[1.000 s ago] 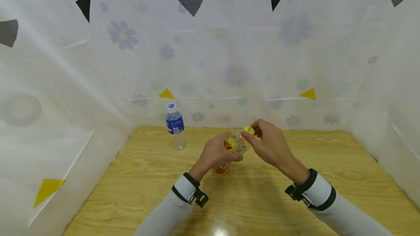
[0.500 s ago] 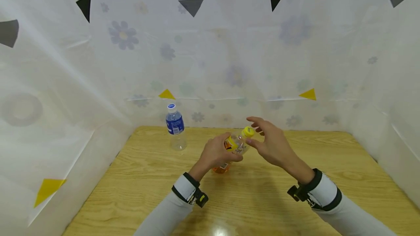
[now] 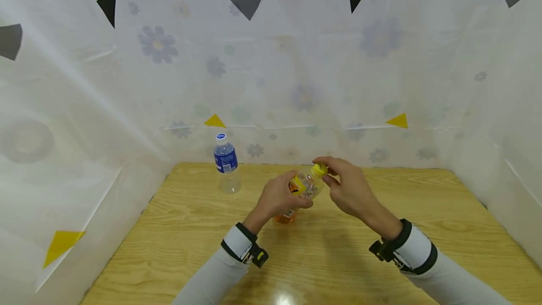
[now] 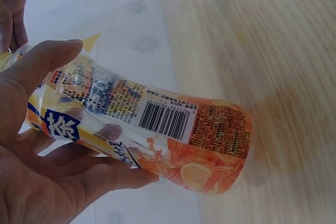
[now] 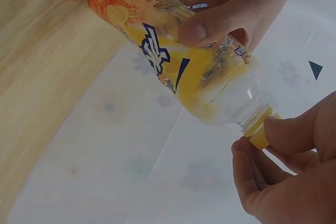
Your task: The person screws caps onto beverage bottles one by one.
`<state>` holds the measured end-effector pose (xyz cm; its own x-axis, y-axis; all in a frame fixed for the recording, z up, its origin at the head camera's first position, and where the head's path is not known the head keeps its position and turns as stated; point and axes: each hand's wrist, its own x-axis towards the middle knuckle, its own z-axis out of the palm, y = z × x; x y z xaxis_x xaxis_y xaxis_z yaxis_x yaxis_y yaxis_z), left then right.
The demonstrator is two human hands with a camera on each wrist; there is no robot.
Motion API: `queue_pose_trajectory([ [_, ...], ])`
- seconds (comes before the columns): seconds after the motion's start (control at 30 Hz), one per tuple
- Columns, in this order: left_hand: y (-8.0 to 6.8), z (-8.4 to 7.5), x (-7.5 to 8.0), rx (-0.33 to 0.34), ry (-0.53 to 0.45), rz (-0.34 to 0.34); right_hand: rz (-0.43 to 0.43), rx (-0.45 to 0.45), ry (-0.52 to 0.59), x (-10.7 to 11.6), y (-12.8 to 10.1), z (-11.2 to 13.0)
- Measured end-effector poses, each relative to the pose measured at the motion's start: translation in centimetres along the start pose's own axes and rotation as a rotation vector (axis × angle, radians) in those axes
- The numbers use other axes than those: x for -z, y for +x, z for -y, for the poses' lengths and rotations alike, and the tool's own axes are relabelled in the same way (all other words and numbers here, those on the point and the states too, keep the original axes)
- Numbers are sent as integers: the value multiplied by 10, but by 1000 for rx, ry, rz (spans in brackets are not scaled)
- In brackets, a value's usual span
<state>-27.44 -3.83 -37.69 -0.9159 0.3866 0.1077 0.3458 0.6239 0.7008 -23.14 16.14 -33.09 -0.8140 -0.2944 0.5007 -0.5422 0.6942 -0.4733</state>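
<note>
My left hand (image 3: 280,197) grips a clear drink bottle (image 4: 142,129) with a yellow and orange label round its middle, holding it tilted above the wooden table (image 3: 203,229). The bottle's base (image 3: 284,218) points down toward me and its neck points up and away. My right hand (image 3: 345,187) pinches the yellow cap (image 3: 319,169) on the neck between thumb and fingers. In the right wrist view the cap (image 5: 261,132) sits on the clear neck, with my left hand's fingers (image 5: 231,11) wrapped over the label. The bottle (image 5: 173,61) looks nearly empty.
A small water bottle (image 3: 225,164) with a blue label and white cap stands upright at the back left of the table. White flowered sheeting (image 3: 296,69) walls the table on three sides.
One second ago my right hand pinched the cap; half a second ago its fingers spread open beside it. Now they grip the cap again. My left hand and the bottle stayed still.
</note>
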Motion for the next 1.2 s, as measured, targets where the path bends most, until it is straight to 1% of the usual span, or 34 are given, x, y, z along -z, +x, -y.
queue_pose_trajectory([
  [0.37, 1, 0, 0, -9, 8, -4, -43, -5, 15, 0, 0, 1],
  [0.6, 0, 1, 0, -1, 12, 1, -66, -48, 24, -2, 0, 0],
  [0.73, 0, 0, -1, -4, 7, 0, -65, -70, 37, -3, 0, -2],
  [1.2, -1, -1, -1, -7, -6, -1, -43, -96, 43, -2, -2, 0],
])
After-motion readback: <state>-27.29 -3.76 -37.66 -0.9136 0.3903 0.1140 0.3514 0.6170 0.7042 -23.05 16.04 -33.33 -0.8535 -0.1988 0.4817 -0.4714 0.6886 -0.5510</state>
